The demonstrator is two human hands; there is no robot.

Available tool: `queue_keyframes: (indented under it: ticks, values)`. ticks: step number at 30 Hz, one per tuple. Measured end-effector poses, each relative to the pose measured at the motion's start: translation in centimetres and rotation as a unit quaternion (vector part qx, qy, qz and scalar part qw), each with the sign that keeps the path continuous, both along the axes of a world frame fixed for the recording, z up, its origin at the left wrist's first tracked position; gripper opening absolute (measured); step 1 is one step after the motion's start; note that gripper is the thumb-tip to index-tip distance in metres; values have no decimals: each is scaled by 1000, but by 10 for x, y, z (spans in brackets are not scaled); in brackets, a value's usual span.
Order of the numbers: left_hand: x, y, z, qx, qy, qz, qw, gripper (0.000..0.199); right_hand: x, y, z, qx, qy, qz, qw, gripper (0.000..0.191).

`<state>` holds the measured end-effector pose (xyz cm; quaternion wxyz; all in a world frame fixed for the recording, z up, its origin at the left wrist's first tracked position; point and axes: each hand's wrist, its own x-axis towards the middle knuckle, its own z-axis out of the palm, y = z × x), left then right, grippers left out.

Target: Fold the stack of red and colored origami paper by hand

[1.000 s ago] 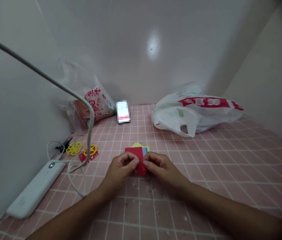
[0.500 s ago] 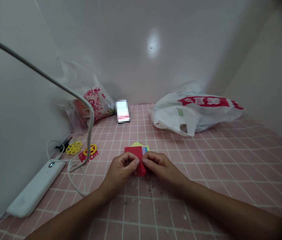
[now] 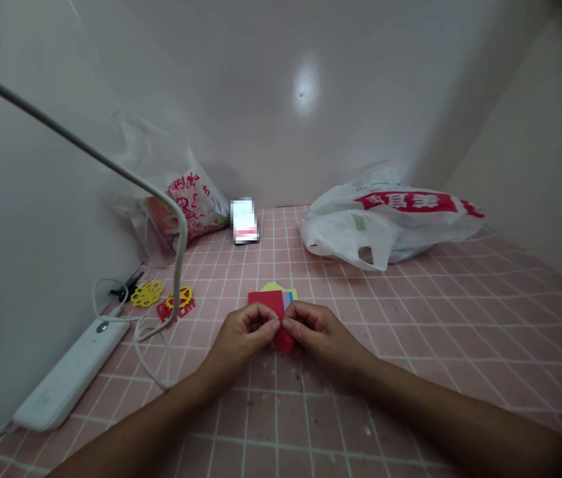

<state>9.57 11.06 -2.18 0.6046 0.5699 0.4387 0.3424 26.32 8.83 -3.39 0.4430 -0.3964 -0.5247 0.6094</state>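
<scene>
"State of hands?"

"Left hand [image 3: 245,337] and right hand [image 3: 321,335], centre frame: thumb and forefinger of each pinch red paper [image 3: 285,342], tips close together. I see yellow, lilac and blue sheets [image 3: 288,296] projecting behind it."

"Containers and markings?"

"Upper left: translucent bag [image 3: 204,216], reddish contents, red Chinese characters. Upper right: white bag [image 3: 343,236], contents hidden; red band, white Chinese characters. I cannot identify either brand."

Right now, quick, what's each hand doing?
Left hand: closed, fingers pinching the red paper.
Right hand: closed too, fingers pinching the red paper near the left hand's fingertips.
</scene>
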Motion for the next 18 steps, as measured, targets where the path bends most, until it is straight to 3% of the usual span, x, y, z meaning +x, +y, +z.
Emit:
queue_keyframes:
  ticks: [6, 18]
  values:
    - [-1, 2, -1, -4, -25, 67, 997, 20, 1, 1, -1, -35, 37, 16, 999, 25]
    - [0, 2, 1, -1, -24, 63, 998, 22, -2, -1, -8, -5, -44, -17, 999, 22]
